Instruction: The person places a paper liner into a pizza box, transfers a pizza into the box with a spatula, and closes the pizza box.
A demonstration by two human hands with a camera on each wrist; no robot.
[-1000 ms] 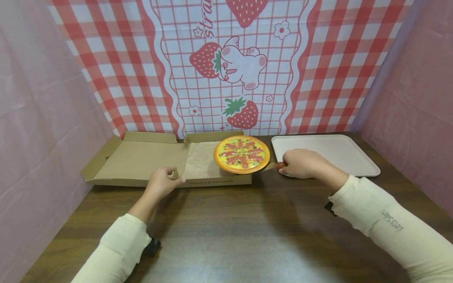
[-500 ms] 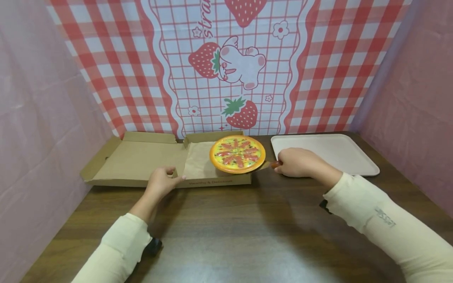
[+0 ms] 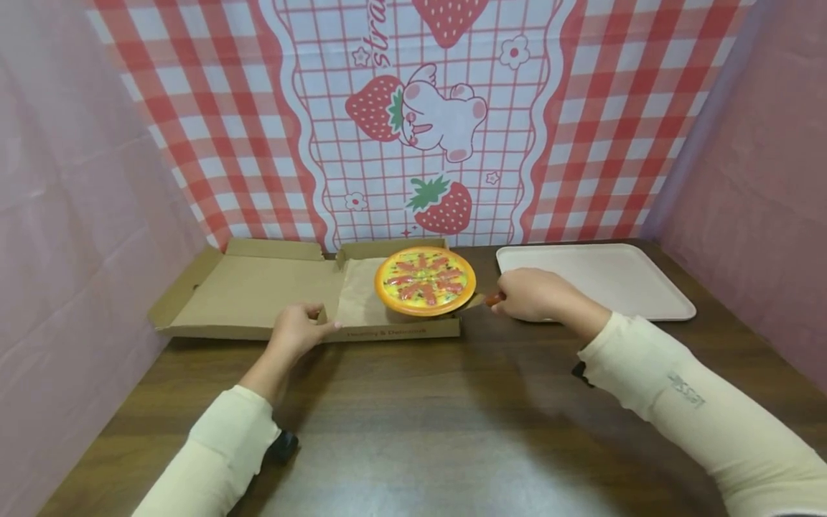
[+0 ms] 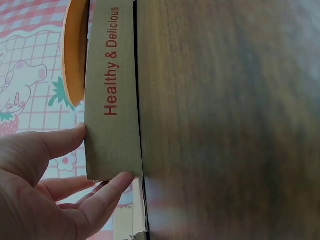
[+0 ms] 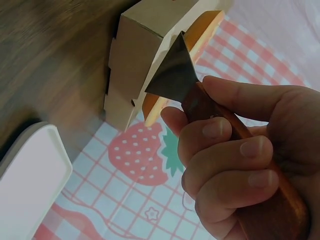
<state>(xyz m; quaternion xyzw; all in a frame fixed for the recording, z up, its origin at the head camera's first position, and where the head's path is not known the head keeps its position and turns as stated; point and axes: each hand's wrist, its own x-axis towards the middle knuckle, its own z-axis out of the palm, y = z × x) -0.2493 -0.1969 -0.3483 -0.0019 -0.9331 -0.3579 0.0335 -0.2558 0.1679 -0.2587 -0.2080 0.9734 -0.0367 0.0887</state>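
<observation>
In the head view, my right hand [image 3: 531, 293] grips the wooden handle of a pizza server [image 5: 242, 150]. Its metal blade goes under a round toy pizza [image 3: 425, 281] with red and green toppings, which hides the blade's front part. The pizza sits over the right half of an open cardboard pizza box [image 3: 388, 334]; the box's right end shows beyond it. At the box's front, by the fold between base and lid, my left hand [image 3: 293, 336] pinches the base's corner. The left wrist view has the thumb [image 4: 67, 140] on the wall's upper edge and fingers at its end.
The box's lid [image 3: 258, 291] lies opened flat to the left. Brown paper [image 3: 365, 294] lines the base. A white tray [image 3: 607, 276] rests on the wooden table [image 3: 400, 416] at the right. A checked strawberry cloth [image 3: 446, 129] hangs behind.
My right hand has moved left with the server, carrying the pizza further over the box base. The left hand has stayed at the box corner.
</observation>
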